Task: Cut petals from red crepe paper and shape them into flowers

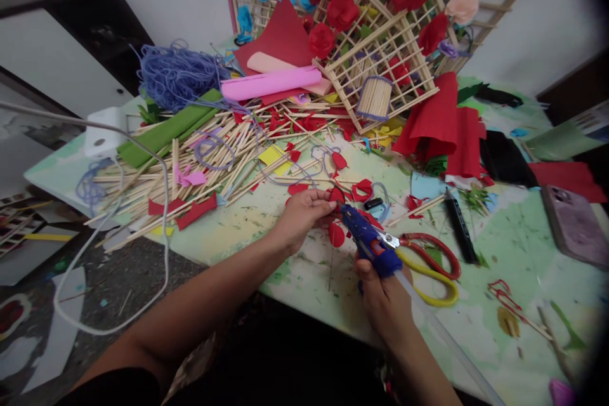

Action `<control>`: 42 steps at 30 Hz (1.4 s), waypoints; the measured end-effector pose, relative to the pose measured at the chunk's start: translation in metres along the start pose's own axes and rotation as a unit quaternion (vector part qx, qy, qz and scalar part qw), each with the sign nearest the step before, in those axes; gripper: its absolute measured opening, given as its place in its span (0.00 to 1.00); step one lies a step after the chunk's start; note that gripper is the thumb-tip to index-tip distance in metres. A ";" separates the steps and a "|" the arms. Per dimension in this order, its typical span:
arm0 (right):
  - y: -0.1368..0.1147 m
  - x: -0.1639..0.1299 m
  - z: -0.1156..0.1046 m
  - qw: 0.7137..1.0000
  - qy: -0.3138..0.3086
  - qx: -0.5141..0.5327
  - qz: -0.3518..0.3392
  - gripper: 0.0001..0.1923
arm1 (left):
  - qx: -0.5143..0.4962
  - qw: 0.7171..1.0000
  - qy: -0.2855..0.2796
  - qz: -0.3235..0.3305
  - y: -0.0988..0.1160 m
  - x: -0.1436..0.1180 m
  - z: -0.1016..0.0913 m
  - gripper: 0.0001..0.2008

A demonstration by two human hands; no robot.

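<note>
1. Here the right hand (380, 295) is gripping a blue glue gun (368, 242), fingers wrapped tight around its handle; the nozzle is pointing at a red paper petal (336, 195).
2. The left hand (302, 214) is pinching that petal between its fingertips, just above the table (518, 247).
3. Scissors (428, 260) are lying just beside the gun; a black marker (459, 225) is lying near them.

We find no legible lettering, brand, number or sign anywhere on the craft table (523, 247). The black marker (460, 227) near its right side carries pale markings too small and blurred for us to read. The blue glue gun (368, 242) and the yellow-and-red scissors (428, 263) show us no readable label, and the phone (575, 225) at the right edge lies unmarked.
</note>
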State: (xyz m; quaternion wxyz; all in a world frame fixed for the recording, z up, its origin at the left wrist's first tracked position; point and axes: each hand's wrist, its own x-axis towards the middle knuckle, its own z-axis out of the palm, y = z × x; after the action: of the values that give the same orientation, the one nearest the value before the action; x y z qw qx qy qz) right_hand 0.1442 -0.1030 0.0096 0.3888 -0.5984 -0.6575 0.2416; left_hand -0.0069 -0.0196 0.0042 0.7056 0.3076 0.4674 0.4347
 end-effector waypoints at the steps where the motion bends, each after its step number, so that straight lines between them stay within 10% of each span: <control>1: 0.000 0.000 0.000 1.000 -0.002 -0.001 0.001 0.20 | 0.000 1.000 -0.002 0.001 0.000 0.000 0.000 0.08; 42: -0.002 -0.003 0.000 0.999 0.013 -0.018 -0.033 0.20 | -0.041 0.999 0.010 0.018 0.002 0.003 -0.006 0.09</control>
State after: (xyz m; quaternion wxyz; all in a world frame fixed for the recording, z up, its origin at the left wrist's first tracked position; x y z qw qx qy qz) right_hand 0.1426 -0.1064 0.0103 0.3940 -0.5861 -0.6765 0.2088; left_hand -0.0123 -0.0163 0.0024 0.7051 0.2822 0.4509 0.4688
